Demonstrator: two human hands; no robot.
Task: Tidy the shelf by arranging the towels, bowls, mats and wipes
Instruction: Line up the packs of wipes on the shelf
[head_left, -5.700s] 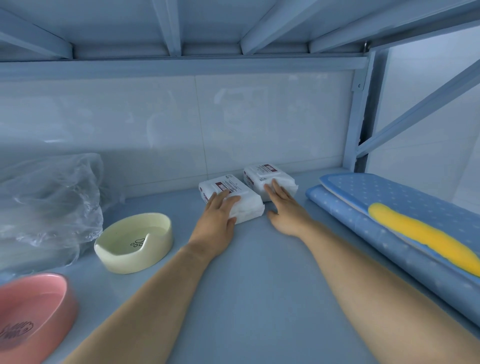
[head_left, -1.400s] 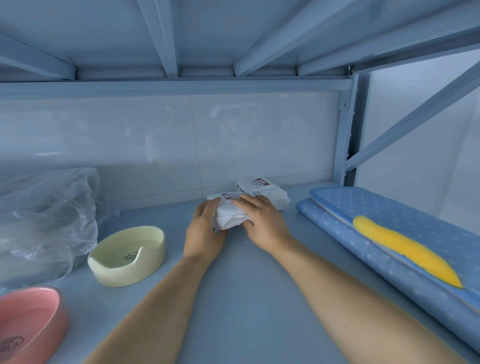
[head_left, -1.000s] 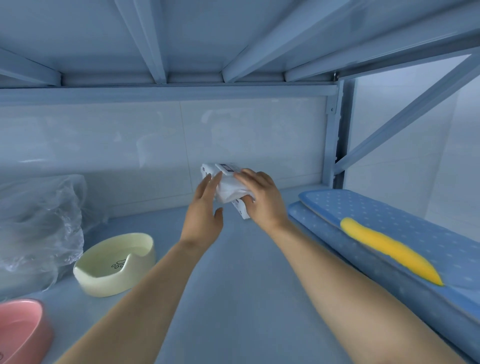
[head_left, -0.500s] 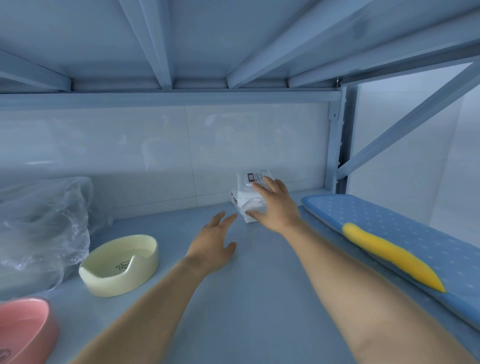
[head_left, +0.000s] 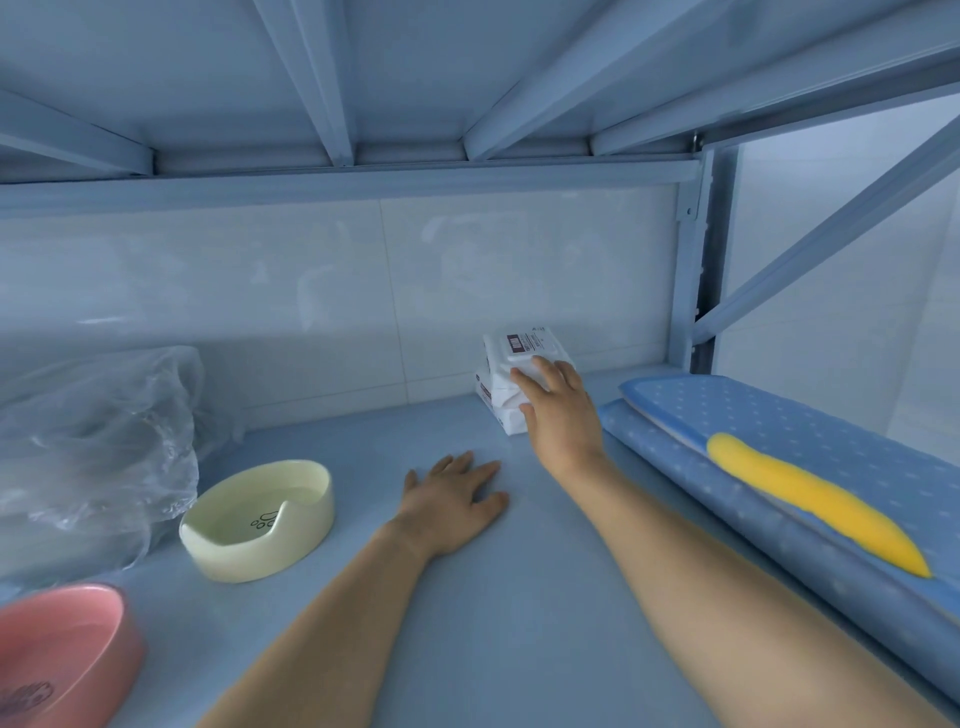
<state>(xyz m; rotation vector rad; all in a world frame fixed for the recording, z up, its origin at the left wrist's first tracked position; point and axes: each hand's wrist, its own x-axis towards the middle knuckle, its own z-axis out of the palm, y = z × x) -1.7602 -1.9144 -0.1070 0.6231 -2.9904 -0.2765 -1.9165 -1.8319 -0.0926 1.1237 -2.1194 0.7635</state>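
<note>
Looking along a pale blue metal shelf (head_left: 519, 613), with white wall tiles (head_left: 311, 291) behind. Seeing folded blue dotted mats (head_left: 779, 431), with a yellow patch, lying along the right side. Finding a crumpled clear plastic bag (head_left: 93, 441) at the far left. Noticing a pink bowl (head_left: 57, 654) sitting at the near left corner, and a cream bowl (head_left: 260, 519) with a paw print just beyond it. Resting the left hand (head_left: 452, 504) flat on the bare shelf, grip open, holding nothing. Laying the right hand (head_left: 563, 410) on the upper wipes pack (head_left: 519, 345), fingers lightly bent over its near right corner, thumb touching the lower wipes pack (head_left: 498, 415), grip not closing around either. Finding both packs stacked by the far wall, just left of the mats.
</note>
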